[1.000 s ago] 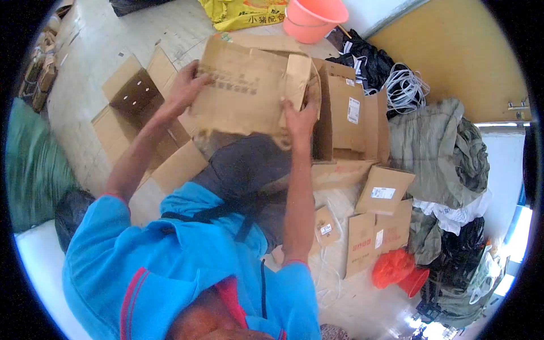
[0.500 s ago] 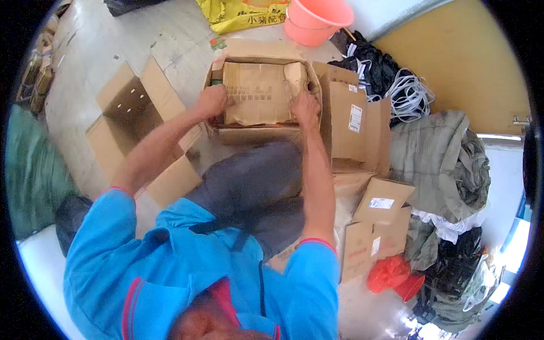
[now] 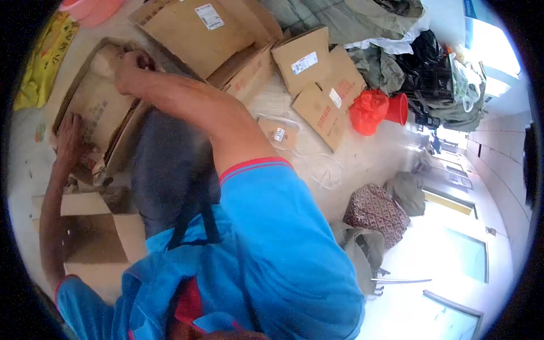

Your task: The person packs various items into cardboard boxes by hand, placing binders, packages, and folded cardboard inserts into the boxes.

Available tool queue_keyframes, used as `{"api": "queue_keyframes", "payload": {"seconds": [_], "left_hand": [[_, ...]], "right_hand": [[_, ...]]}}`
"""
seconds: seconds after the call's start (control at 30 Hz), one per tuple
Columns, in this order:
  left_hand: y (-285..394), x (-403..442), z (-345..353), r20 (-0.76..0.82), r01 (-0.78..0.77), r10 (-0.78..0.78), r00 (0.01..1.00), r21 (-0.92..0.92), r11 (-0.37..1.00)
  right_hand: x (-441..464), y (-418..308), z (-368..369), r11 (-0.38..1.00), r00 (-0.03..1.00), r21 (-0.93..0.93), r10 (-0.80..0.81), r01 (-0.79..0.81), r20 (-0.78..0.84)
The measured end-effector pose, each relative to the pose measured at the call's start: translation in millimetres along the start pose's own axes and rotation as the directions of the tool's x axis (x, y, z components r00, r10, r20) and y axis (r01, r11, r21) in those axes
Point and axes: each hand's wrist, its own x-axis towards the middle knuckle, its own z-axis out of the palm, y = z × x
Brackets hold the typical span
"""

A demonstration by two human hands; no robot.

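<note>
An open cardboard box (image 3: pixel 120 139) stands at the upper left, with a flat cardboard piece (image 3: pixel 93 102) lying inside it. My left hand (image 3: pixel 71 136) rests at the near left end of the box, its fingers apart on the cardboard piece. At the far end, my right hand (image 3: pixel 129 71) is closed beside a folded cardboard strip (image 3: pixel 105 61); what it holds, if anything, is hidden. Below my left hand is another open box (image 3: pixel 96 238), partly behind my left arm.
A large open carton (image 3: pixel 198 39) stands beyond my right forearm. Flattened boxes (image 3: pixel 331 105), a red bag (image 3: pixel 368 112) and a red bucket (image 3: pixel 396 109) lie farther right. A patterned bag (image 3: pixel 377 214) sits on the floor near white string (image 3: pixel 326 173).
The view has swung to the right, so the box now appears at the left. The cardboard piece, held up a second ago, has gone down into the box.
</note>
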Motion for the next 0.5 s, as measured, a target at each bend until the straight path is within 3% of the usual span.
{"api": "queue_keyframes", "payload": {"seconds": [0.03, 0.1, 0.13, 0.17, 0.23, 0.27, 0.3, 0.37, 0.43, 0.5], "left_hand": [[3.4, 6.9, -7.6, 0.183, 0.108, -0.108, 0.977, 0.011, 0.994], [12.1, 13.8, -13.9, 0.328, 0.233, -0.208, 0.922, -0.037, 0.972], [-0.9, 21.2, 20.3, 0.345, 0.229, -0.194, 0.918, -0.064, 0.971], [-25.8, 9.0, 63.5, 0.285, 0.226, -0.114, 0.952, -0.398, 0.889], [-30.0, 10.1, 46.9, 0.085, 0.078, -0.050, 0.995, -0.367, 0.927], [-32.9, 12.9, 36.8, -0.017, 0.010, -0.017, 1.000, -0.332, 0.943], [-13.6, 21.9, 3.1, 0.162, 0.065, -0.022, 0.987, -0.264, 0.962], [-7.7, 12.8, -1.0, 0.338, 0.093, -0.036, 0.940, -0.155, 0.983], [-29.2, 1.8, 46.9, 0.252, 0.081, -0.053, 0.966, -0.104, 0.991], [-32.1, 0.9, 47.1, 0.149, 0.082, -0.067, 0.987, -0.096, 0.992]], "right_hand": [[8.8, 2.4, 6.2, 0.997, 0.995, -0.010, -0.076, 0.075, -0.060], [29.8, 5.1, 11.5, 0.986, 0.992, -0.132, -0.090, 0.101, 0.085], [34.6, 11.5, 15.0, 0.978, 0.985, -0.170, -0.093, 0.117, 0.145], [14.2, 22.0, 17.2, 0.891, 0.954, -0.359, -0.299, 0.279, -0.001], [85.3, -1.2, 62.5, 0.941, 0.946, -0.234, -0.284, 0.243, -0.158], [119.2, -5.3, 86.8, 0.938, 0.936, -0.268, -0.281, 0.221, -0.211], [143.9, -3.9, 103.2, 0.968, 0.946, -0.188, -0.212, 0.169, -0.244], [123.4, -3.7, 83.8, 0.994, 0.952, -0.007, -0.103, 0.105, -0.287], [57.6, -0.9, 70.6, 0.994, 0.939, 0.042, -0.077, 0.097, -0.335], [3.6, -9.0, 64.5, 0.939, 0.821, 0.344, 0.194, 0.004, -0.537]]}}
